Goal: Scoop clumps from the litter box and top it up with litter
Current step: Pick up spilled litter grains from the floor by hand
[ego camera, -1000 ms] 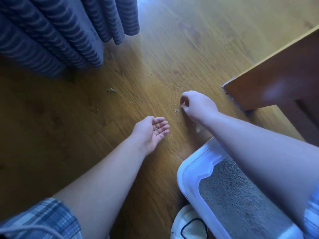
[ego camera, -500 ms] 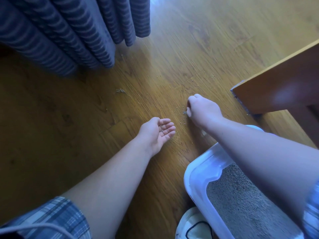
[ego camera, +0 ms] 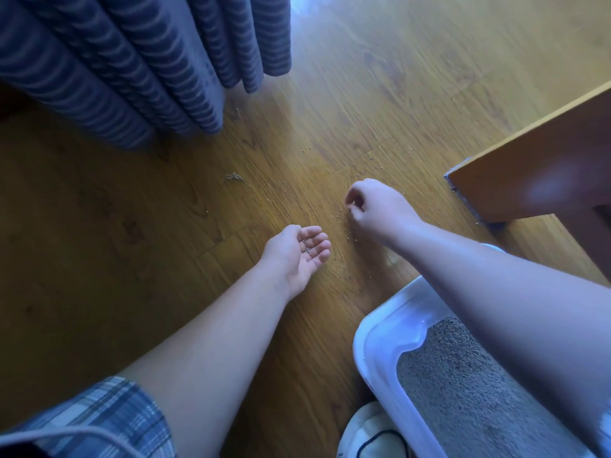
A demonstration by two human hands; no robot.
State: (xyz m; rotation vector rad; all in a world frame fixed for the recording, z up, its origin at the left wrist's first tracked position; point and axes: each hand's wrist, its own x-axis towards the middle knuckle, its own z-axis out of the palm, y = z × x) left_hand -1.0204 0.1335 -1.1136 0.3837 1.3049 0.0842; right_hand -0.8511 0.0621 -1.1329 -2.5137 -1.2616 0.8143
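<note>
Head view, step in hand judged as gathering stray litter grains (ego camera: 342, 215) off the floor (ego camera: 330, 110) just beyond the litter box (ego camera: 373, 342): right hand (ego camera: 373, 206) curled nearly closed, fingertips pinched as if on grains, though any hold too small to confirm; left hand (ego camera: 297, 251) cupped palm-up, holding a few grains. Best done with the cupped palm kept level and close beside the pinching fingers, then tipped out over the box. Litter box: white rim, bed of grey litter (ego camera: 469, 385), no clumps visible in the exposed part; scoop not in sight.

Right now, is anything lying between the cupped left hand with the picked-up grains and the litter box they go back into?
Nothing on the floor does. The left hand holds a few grains palm up; bare wood floor runs from it to the litter box. Only the right forearm crosses above the box's near rim, so it may need to shift.
</note>
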